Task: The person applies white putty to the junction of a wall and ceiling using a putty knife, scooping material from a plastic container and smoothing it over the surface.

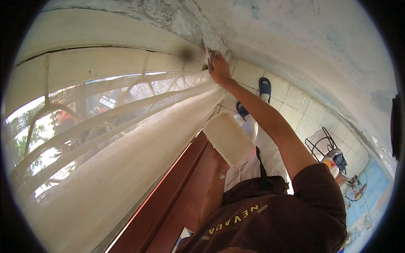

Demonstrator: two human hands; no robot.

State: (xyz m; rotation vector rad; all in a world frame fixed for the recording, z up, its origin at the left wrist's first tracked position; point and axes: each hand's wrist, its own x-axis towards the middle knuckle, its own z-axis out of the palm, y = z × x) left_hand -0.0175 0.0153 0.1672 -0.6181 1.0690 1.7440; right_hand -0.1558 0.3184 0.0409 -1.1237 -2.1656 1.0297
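My right hand (219,69) is raised to the upper corner where the grey-smeared wall (185,21) meets the window frame. Its fingers are closed around a thin, flat, pale-edged tool (208,53), mostly hidden by the hand; its exact kind is unclear. Lower down, in front of my body, my left hand (218,162) grips a pale rectangular tub (230,138) from its left side and underneath. Whitish material coats the tub, and pinkish marks show along its lower edge. Most of the left fingers are hidden behind it.
A sheer white curtain (139,156) hangs over the barred window on the left. Below it runs a reddish-brown ledge (168,202). My feet in dark sandals (265,86) stand on pale floor tiles (291,99). A black wire rack (320,141), a bag and a cable lie at the right.
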